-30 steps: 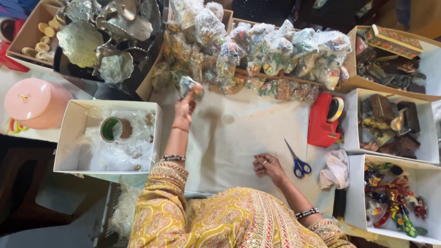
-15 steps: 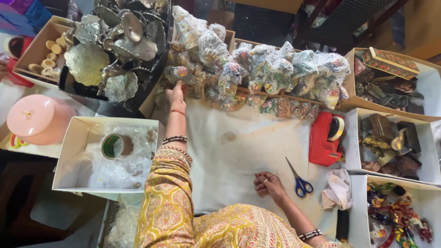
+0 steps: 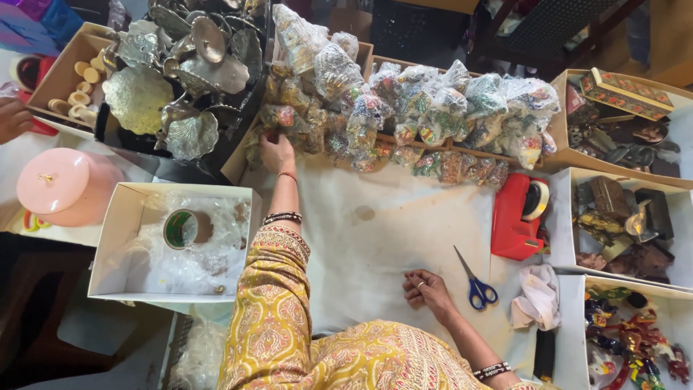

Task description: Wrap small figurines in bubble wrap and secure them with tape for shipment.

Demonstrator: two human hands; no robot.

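Observation:
My left hand (image 3: 276, 152) is stretched out to the near left edge of a heap of clear plastic packets (image 3: 404, 115) filled with small colourful items. Its fingers curl over one small packet (image 3: 268, 117) there. My right hand (image 3: 427, 289) rests on the white cloth (image 3: 375, 238) close to my body, fingers loosely bent and holding nothing. Blue-handled scissors (image 3: 475, 283) lie just right of that hand. Both arms wear a yellow patterned sleeve and dark bangles.
A white box (image 3: 119, 245) with plastic wrap and a tape roll (image 3: 182, 228) stands at the left. Silver metal dishes (image 3: 180, 79) fill a dark tray behind it. Also here are a pink round container (image 3: 65, 184), a red tape dispenser (image 3: 516, 213), boxes of trinkets (image 3: 621, 217) at the right, and another person's hand (image 3: 11, 119) at the far left.
My left hand has carried a small packet forward and left, from above the cloth to the edge of the packet heap. My right hand has stayed on the cloth.

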